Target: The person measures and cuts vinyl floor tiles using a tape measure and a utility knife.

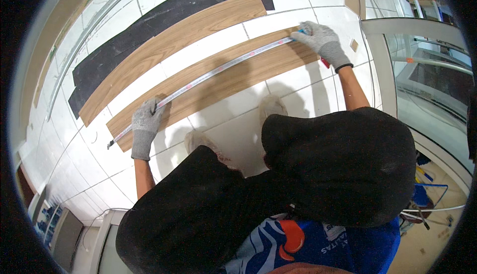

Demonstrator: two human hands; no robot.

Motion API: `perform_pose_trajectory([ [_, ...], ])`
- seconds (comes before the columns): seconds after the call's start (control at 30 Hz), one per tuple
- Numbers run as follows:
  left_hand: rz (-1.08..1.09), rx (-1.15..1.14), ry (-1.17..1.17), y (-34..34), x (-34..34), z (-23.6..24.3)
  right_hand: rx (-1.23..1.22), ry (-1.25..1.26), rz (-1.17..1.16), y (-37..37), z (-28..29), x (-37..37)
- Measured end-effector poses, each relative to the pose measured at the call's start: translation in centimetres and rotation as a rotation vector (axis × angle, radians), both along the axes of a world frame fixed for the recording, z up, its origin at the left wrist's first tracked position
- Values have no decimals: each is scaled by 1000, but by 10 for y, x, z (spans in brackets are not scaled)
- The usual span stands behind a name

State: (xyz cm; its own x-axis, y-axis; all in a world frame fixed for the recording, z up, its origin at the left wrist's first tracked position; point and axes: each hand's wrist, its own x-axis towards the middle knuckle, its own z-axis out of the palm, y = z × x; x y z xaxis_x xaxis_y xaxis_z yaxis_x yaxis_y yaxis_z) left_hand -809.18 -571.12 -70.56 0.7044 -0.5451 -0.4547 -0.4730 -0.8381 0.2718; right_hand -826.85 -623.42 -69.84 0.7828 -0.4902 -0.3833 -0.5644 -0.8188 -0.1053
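Observation:
A white tape measure blade (213, 72) stretches lengthwise over a wood-grain plank (238, 83) on the floor. My left hand (146, 117), in a grey knit glove, is closed on the blade near the plank's left end. The blade's dark end tip (110, 145) sticks out just past that end. At the plank's far right end, my gloved right hand (320, 40) is closed around the other end of the tape measure. A bit of blue shows at its fingertips. Something red (325, 63) pokes out below that palm; its kind is hidden.
Beyond lies a second wood-grain plank (174, 40), partly over dark planks (119, 40). My shoes (272, 107) stand on white floor tiles just behind the near plank. A metal-framed glass panel (390, 70) is at the right, and a long metal strip (82, 45) lies far left.

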Motion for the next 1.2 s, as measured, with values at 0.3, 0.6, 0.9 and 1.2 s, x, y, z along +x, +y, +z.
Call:
perform_pose_trajectory([
  [0.3,-311,-54,-340,-3,8,9,201,-166,279,74,-24,27],
  [0.6,-192,-273,-237,-52,10,32,280,-213,-2,49,-11,34],
  [0.9,-125,-90,-125,-23,12,-4,211,-209,-415,-68,-32,10],
  [1.2,-17,-146,15,-11,-12,-30,47,-115,-328,-190,-80,3],
])
